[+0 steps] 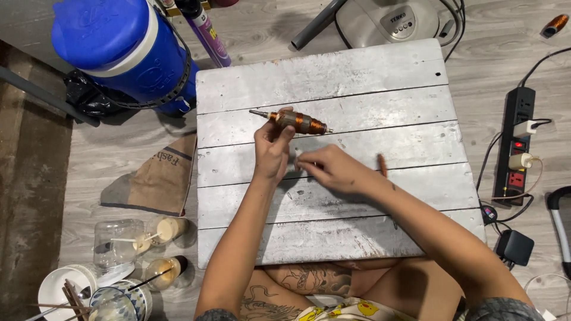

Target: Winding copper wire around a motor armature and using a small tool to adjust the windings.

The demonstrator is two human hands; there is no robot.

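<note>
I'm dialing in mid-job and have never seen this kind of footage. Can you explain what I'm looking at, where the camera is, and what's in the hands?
There is one picture, from a camera worn on the person's head, looking down at their own bare arms. They sit on the floor at a whitewashed plank board. The left hand holds up a small motor armature, a metal shaft wound with copper wire. The right hand rests on the board beside it, fingertips pinched together; what they hold, if anything, is too small to tell. A thin brown stick lies on the board. A blue water cooler and a power strip stand on the floor.
</note>
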